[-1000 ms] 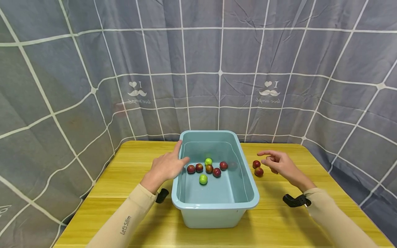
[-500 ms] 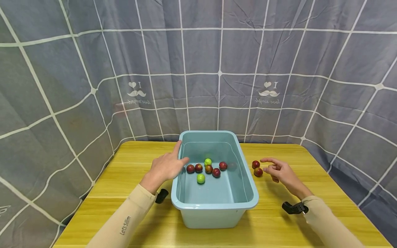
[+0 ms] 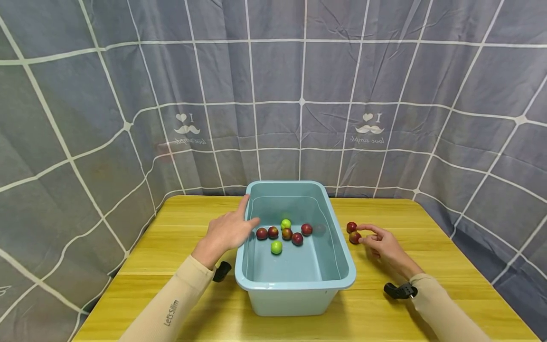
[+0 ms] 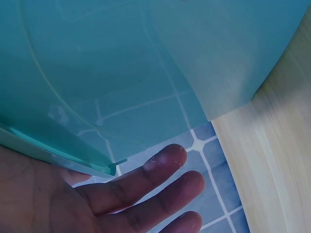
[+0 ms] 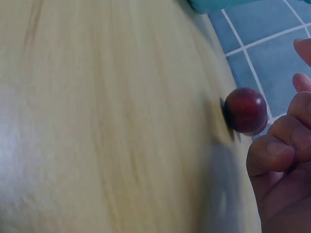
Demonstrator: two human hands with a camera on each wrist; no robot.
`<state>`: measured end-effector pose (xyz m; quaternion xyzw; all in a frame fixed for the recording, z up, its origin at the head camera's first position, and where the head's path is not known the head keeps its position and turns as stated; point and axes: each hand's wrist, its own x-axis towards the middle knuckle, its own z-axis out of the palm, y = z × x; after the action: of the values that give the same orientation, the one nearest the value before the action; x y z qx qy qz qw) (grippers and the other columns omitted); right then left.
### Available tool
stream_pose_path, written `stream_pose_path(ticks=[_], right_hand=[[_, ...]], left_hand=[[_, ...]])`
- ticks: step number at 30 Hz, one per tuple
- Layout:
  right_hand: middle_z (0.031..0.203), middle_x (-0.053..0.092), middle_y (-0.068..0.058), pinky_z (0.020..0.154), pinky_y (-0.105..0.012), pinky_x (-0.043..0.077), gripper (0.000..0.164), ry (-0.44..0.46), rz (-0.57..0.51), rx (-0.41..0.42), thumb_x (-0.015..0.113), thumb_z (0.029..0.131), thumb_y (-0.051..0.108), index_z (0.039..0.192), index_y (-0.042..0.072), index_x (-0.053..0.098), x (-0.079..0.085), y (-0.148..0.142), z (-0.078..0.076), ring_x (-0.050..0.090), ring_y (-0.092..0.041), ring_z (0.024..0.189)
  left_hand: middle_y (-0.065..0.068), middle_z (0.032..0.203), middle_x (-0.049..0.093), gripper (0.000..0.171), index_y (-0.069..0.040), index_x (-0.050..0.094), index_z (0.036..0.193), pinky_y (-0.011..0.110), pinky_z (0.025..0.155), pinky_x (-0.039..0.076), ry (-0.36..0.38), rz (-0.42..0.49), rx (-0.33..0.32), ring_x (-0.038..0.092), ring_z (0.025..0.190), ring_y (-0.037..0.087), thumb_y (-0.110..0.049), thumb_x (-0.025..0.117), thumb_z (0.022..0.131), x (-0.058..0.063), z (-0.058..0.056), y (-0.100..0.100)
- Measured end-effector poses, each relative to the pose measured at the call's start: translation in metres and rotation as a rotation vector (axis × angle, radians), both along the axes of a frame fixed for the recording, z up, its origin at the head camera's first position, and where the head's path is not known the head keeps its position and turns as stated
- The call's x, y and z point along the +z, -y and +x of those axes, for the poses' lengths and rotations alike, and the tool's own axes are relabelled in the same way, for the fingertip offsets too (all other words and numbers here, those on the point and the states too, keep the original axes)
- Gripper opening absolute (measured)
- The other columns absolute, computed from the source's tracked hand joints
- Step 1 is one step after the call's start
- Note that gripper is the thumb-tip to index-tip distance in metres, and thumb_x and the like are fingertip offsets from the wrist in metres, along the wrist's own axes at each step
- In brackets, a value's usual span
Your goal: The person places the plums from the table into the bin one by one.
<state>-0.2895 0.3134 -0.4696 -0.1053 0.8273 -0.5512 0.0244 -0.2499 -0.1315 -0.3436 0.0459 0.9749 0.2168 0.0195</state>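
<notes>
A light blue plastic tub (image 3: 296,285) stands on the table with several dark red plums (image 3: 297,239) and two round green fruits (image 3: 276,247) on its floor. My left hand (image 3: 226,231) rests on the tub's left rim. In the left wrist view its fingers (image 4: 165,204) lie straight outside the wall. To the right of the tub, two more plums (image 3: 354,237) lie one behind the other. My right hand (image 3: 384,244) is beside them, with thumb and index finger apart near the closer one. The right wrist view shows a plum (image 5: 246,110) with a gap to the curled fingers.
The wooden table (image 3: 179,285) extends on both sides of the tub. A grey curtain (image 3: 278,71) with white grid lines surrounds it at the back and sides. Each wrist carries a black strap (image 3: 400,290).
My right hand has shifted slightly down and to the left, bringing its thumb and index finger closer to the two plums. The left hand stays on the tub's rim.
</notes>
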Motion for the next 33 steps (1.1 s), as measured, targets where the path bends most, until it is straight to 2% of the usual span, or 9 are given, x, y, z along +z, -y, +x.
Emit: stream_pose_path(ticks=[10,21,28,33], right_hand=[[0.056,0.044,0.003,0.042,-0.025,0.031,0.049,0.039,-0.003,-0.021,0.069,0.094,0.018,0.138,0.000,0.053,-0.013,-0.002,-0.007,0.037,-0.011,0.043],[0.057,0.045,0.002,0.043,-0.025,0.034,0.050,0.074,0.032,-0.062,0.070,0.094,0.020,0.138,0.004,0.054,-0.018,0.000,-0.009,0.038,-0.011,0.044],[0.057,0.045,0.003,0.043,-0.026,0.035,0.050,0.101,0.045,-0.081,0.070,0.094,0.024,0.138,0.007,0.054,-0.019,0.000,-0.013,0.038,-0.012,0.043],[0.060,0.047,0.001,0.043,-0.025,0.036,0.049,0.105,0.061,-0.083,0.070,0.094,0.023,0.137,0.006,0.054,-0.019,0.001,-0.014,0.039,-0.012,0.044]], left_hand=[[0.011,0.110,0.069,0.083,-0.027,0.006,0.164,0.036,0.056,0.043,-0.006,0.000,0.004,0.063,0.079,0.024,-0.056,0.043,0.096,-0.002,-0.001,0.000],[0.012,0.113,0.069,0.083,-0.027,0.006,0.164,0.037,0.057,0.043,-0.008,-0.002,0.007,0.063,0.080,0.024,-0.057,0.043,0.096,-0.002,-0.001,0.000],[0.012,0.108,0.069,0.084,-0.027,0.005,0.164,0.037,0.055,0.043,-0.006,0.010,0.000,0.062,0.075,0.023,-0.056,0.043,0.095,-0.002,-0.001,-0.001],[0.012,0.113,0.069,0.084,-0.027,0.006,0.164,0.038,0.056,0.043,-0.004,0.004,0.005,0.062,0.076,0.024,-0.056,0.043,0.095,-0.002,-0.002,-0.001]])
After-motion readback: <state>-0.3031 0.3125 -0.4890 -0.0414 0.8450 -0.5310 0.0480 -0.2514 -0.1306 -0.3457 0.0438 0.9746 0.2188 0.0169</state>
